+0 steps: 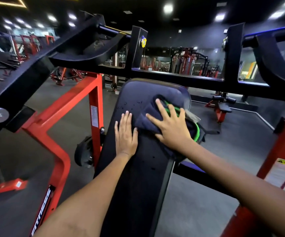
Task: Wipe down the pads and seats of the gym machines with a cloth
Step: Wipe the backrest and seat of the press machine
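Your right hand (170, 124) lies flat with fingers spread, pressing a dark cloth with green trim (152, 118) onto the long black pad (138, 168); nothing is gripped. The cloth sits at the pad's upper right, toward one o'clock, and its far edge spills over the side, where the folds are hard to make out. Your left hand (125, 134) rests flat on the bare pad at nine o'clock of the cloth, fingers straight, touching its edge. Small droplets (129, 105) dot the pad at eleven o'clock. A black crossbar (172, 76) passes over the pad's top end, hiding what lies behind. A red frame (58, 134) stands at nine o'clock, its lettering cut off.
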